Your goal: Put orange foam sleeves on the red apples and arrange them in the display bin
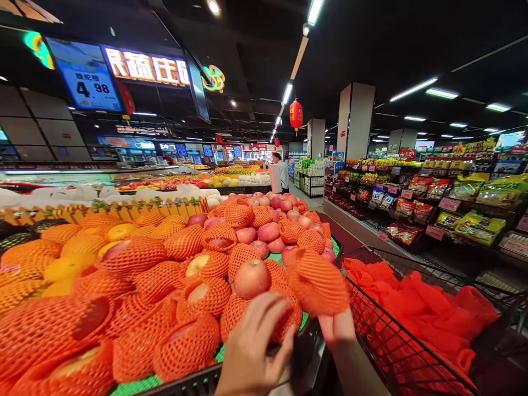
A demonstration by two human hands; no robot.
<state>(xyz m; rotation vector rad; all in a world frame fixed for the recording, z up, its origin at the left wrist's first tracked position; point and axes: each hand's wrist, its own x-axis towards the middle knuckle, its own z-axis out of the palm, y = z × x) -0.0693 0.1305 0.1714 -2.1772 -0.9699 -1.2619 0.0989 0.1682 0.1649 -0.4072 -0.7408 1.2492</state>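
Note:
An orange foam fruit net is in my right hand, raised over the right edge of the fruit display; I cannot tell whether anything is inside it. My left hand hovers just in front of the apples, its fingers bent and the thumb apart, with nothing seen in it. Close beyond those fingertips rests a bare apple on top of netted ones. Around it lie many apples in orange foam nets, and further back a heap of bare apples.
At right a black wire cart holds a pile of red-orange foam nets. Yellow fruit lies at left beside a low wooden picket fence. Packaged goods fill shelves at right. A person stands in the distance.

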